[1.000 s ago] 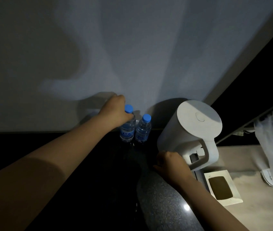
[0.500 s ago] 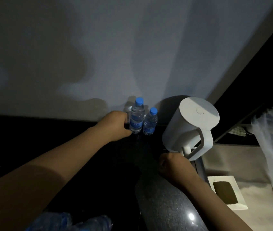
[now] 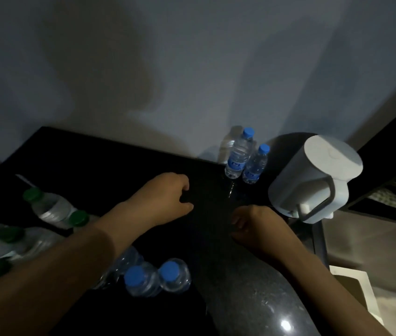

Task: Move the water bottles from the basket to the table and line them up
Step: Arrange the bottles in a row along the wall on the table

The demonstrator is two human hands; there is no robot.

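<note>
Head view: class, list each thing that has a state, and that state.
Two blue-capped clear plastic bottles by the wall: upright, capped.
White plastic kettle: upright, lid shut.
Green-capped clear plastic bottles: lying down.
Left hand: empty, loosely curled.
Right hand: empty, loosely curled.

Bare dark tabletop [image 3: 119,161] runs left from the 2 upright blue-capped bottles [image 3: 238,155] along the far wall [image 3: 192,69], open to a hand. Just right of them the white kettle [image 3: 313,178] blocks that side. Near left, lying green-capped bottles [image 3: 51,209] and 2 lying blue-capped bottles [image 3: 155,280] crowd the approach.
</note>
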